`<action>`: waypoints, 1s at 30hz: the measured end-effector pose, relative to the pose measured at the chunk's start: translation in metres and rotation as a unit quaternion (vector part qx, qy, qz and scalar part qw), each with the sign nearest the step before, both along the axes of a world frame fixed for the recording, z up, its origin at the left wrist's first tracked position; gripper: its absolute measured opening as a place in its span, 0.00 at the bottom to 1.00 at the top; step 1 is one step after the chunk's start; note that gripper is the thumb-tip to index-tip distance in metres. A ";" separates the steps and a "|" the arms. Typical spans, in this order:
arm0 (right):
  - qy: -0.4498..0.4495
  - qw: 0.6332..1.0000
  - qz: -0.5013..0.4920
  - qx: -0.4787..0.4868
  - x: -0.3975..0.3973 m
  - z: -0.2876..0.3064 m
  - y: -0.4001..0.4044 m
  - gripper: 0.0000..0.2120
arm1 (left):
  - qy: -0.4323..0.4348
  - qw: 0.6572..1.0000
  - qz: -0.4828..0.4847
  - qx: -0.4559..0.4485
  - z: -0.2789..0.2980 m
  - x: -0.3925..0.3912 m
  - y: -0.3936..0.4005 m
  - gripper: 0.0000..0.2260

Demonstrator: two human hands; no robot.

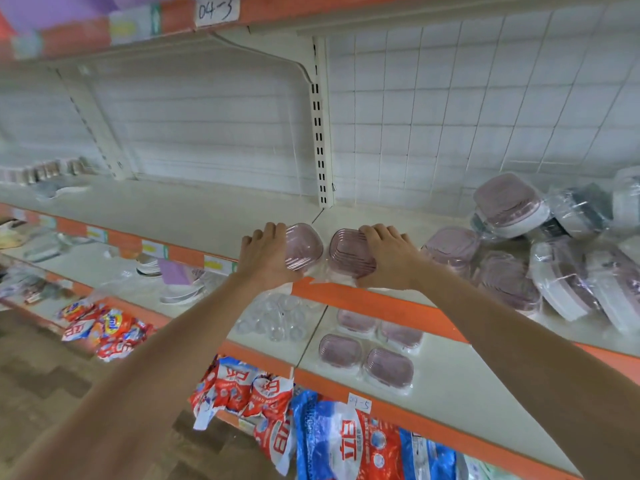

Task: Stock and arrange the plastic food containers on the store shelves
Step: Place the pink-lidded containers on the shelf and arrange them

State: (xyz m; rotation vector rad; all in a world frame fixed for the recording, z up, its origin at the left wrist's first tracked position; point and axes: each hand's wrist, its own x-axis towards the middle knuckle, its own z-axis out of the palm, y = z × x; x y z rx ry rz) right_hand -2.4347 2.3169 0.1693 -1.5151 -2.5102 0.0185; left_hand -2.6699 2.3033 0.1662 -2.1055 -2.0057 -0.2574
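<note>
1. The left hand [268, 252] grips one pink-lidded container [302, 245]; the right hand [386, 252] grips its twin [350, 252], both at the shelf [194, 216] front edge.
2. Risk: so near the lip, a nudge could tip either off.
3. At three o'clock, a heap of wrapped containers [540, 258] crowds sideways room.
</note>
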 end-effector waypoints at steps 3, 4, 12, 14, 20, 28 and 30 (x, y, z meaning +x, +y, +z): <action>-0.005 1.000 -0.013 0.000 -0.007 0.000 -0.015 0.44 | 0.005 1.000 -0.011 0.014 -0.005 -0.005 -0.015 0.39; -0.005 1.000 -0.017 0.001 -0.011 0.000 -0.022 0.44 | 0.003 1.000 -0.014 0.013 -0.008 -0.009 -0.022 0.39; -0.029 0.999 -0.021 -0.015 -0.039 -0.025 -0.084 0.44 | 0.010 0.998 -0.054 0.013 -0.034 -0.053 -0.079 0.39; -0.040 0.999 -0.029 -0.017 -0.044 -0.031 -0.097 0.45 | 0.016 0.998 -0.064 -0.002 -0.040 -0.058 -0.089 0.40; -0.074 0.994 -0.054 -0.059 -0.050 -0.061 -0.137 0.46 | 0.030 0.993 -0.092 -0.060 -0.069 -0.060 -0.111 0.40; -0.103 0.977 -0.107 -0.154 -0.030 -0.103 -0.157 0.45 | 0.033 0.984 -0.130 -0.117 -0.105 -0.037 -0.102 0.39; -0.103 0.974 -0.113 -0.170 -0.026 -0.116 -0.156 0.45 | 0.045 0.981 -0.140 -0.125 -0.115 -0.028 -0.099 0.38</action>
